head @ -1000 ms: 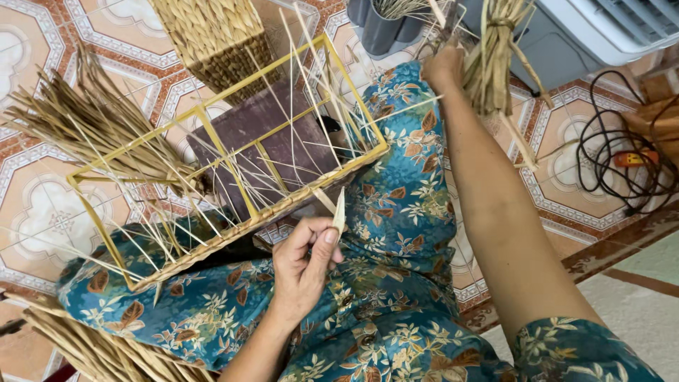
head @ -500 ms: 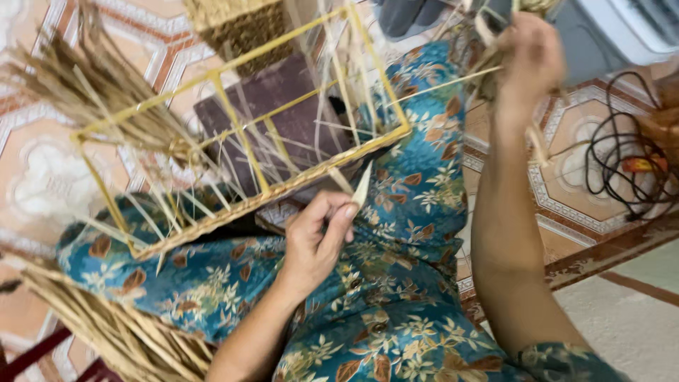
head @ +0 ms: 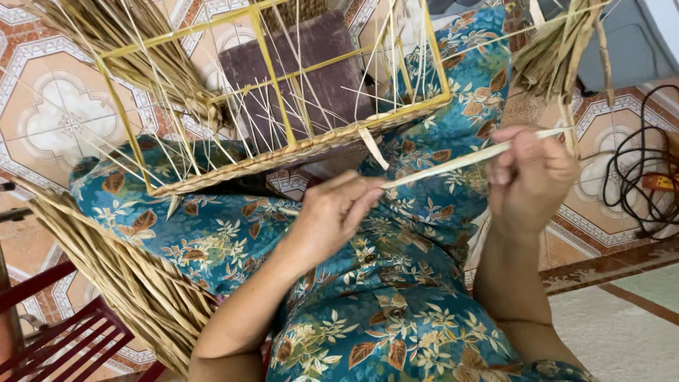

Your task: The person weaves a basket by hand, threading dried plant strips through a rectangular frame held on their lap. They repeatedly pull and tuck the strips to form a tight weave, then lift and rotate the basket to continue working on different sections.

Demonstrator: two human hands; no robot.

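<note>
A pale flat reed strip stretches between both hands over my lap. My left hand pinches its near end at the fingertips. My right hand is closed around the strip further along, to the right. Just beyond the hands a yellow wire frame rests on my knees, with a woven straw band along its lower edge and thin upright stakes through it. A short strip end hangs from that band. My legs are covered in blue floral cloth.
A bundle of dry straw lies by my left leg, another bundle at the upper right, more straw behind the frame. A dark cushion sits under the frame. Black cable coils at the right. A red stool stands at lower left.
My right hand has come down from the upper-right straw bundle with a strip. My left hand has taken the strip's other end. The view has shifted closer to the frame.
</note>
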